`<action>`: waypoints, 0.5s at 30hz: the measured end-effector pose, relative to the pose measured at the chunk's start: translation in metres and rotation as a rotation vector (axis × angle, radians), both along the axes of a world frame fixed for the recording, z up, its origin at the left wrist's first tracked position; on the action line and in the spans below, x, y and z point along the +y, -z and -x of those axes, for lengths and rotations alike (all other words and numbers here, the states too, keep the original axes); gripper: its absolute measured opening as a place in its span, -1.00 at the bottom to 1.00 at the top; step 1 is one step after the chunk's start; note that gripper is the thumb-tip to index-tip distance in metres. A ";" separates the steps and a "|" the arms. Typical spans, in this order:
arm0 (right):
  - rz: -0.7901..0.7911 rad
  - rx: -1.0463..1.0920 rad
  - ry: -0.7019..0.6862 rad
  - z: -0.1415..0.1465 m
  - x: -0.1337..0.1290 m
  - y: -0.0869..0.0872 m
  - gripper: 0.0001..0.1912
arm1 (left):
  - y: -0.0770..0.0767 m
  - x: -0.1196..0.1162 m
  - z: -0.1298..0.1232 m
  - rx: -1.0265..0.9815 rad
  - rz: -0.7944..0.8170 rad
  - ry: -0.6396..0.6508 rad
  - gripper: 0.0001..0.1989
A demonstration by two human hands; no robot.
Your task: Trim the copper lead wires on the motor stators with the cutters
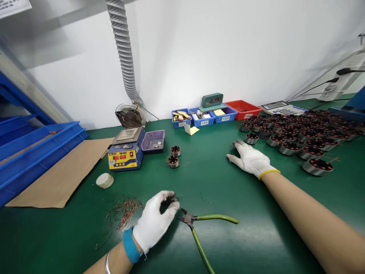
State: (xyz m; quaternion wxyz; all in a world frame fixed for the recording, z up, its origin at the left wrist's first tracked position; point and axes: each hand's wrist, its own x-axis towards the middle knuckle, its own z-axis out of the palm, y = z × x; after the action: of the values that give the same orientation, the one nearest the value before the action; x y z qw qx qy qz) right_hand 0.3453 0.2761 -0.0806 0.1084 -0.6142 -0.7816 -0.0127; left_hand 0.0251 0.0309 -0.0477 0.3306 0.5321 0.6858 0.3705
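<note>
My left hand (156, 219), in a white glove with darkened fingertips, is loosely curled above the green table, with a gap between thumb and fingers. I see nothing held in it. Just to its right lie diagonal cutters (199, 224) with green handles, jaws apart. On its other side is a pile of copper wire clippings (128, 213). My right hand (251, 156), also gloved, stretches forward with fingers spread and holds nothing. Its fingertips are near a motor stator (251, 138) with copper windings, at the edge of many similar stators (289, 148).
Two stators (173, 161) stand mid-table, beside a purple tray (153, 140) and a blue-yellow heating unit (126, 152). A round white block (104, 180) lies nearer. Blue bins (203, 121), a red bin (242, 110) and a clock (212, 100) line the wall. Cardboard (57, 175) lies left.
</note>
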 end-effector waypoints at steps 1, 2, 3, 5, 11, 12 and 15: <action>-0.002 0.012 0.033 0.005 0.009 -0.001 -0.22 | 0.000 0.000 0.000 0.001 0.002 0.000 -0.58; -0.004 0.026 0.079 0.011 0.019 -0.002 -0.25 | 0.000 0.000 0.000 0.001 0.007 -0.004 -0.57; -0.007 0.042 0.141 0.016 0.028 -0.004 -0.27 | -0.001 0.000 0.001 0.002 0.015 -0.007 -0.55; -0.012 0.077 0.307 0.026 0.043 -0.008 -0.33 | -0.001 -0.001 0.001 0.011 0.033 -0.005 -0.53; 0.010 0.110 0.599 0.027 0.054 -0.021 -0.46 | 0.000 -0.004 0.004 0.063 0.081 -0.005 -0.49; 0.021 0.103 0.582 0.023 0.054 -0.024 -0.47 | 0.002 -0.006 0.005 0.071 0.093 -0.005 -0.49; 0.055 0.084 0.488 0.008 0.058 -0.033 -0.49 | 0.012 -0.010 0.012 0.103 0.129 0.028 -0.56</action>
State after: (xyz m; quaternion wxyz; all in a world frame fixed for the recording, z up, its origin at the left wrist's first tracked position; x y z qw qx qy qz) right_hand 0.3378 0.3341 -0.0475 0.1177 -0.7874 -0.6050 0.0085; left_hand 0.0130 0.0211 -0.0593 0.3335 0.5377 0.7168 0.2931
